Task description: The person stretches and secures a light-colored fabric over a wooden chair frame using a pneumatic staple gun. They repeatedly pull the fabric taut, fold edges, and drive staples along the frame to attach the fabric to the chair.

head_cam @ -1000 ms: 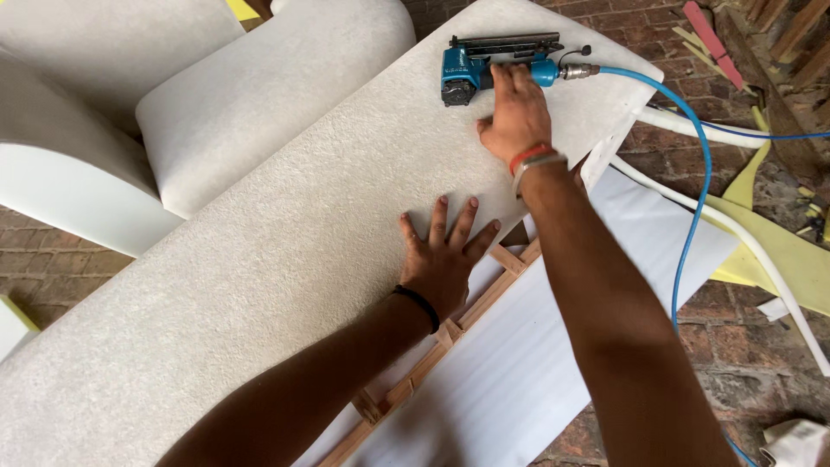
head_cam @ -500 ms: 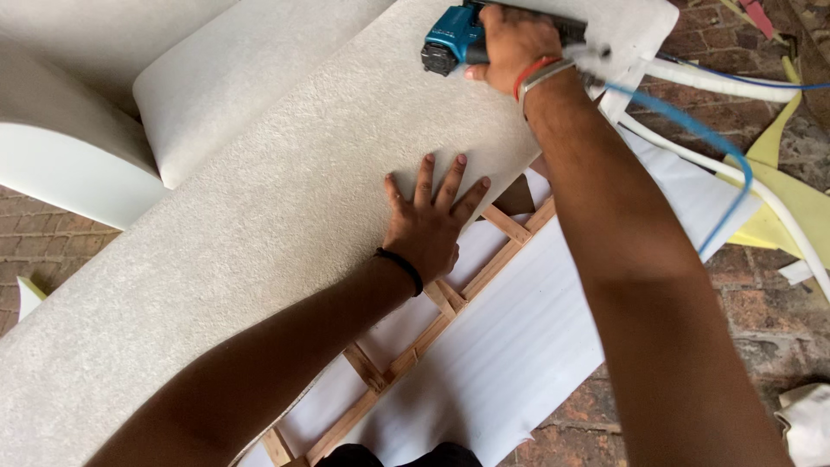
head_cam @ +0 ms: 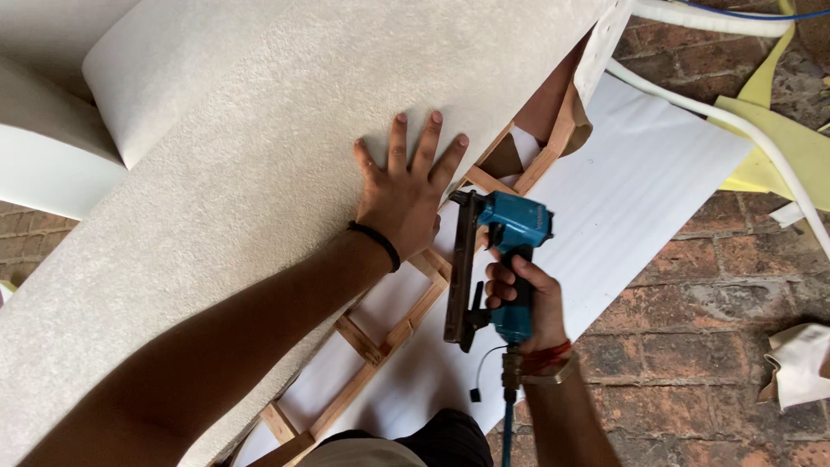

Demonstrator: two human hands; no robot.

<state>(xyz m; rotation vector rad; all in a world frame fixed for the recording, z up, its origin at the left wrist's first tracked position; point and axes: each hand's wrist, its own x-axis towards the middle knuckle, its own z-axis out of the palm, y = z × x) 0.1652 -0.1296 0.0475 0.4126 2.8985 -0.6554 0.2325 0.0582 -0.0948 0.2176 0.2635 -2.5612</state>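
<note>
1. The left hand point(head_cam: 405, 201) lay flat at frame centre, fingers spread on the white fabric point(head_cam: 259, 173).
2. The right hand point(head_cam: 526, 303) gripped the blue staple gun point(head_cam: 501, 259) below, fingers wrapped round it, hiding the handle.
3. The wooden frame point(head_cam: 380, 342) was mostly covered by fabric.
</note>
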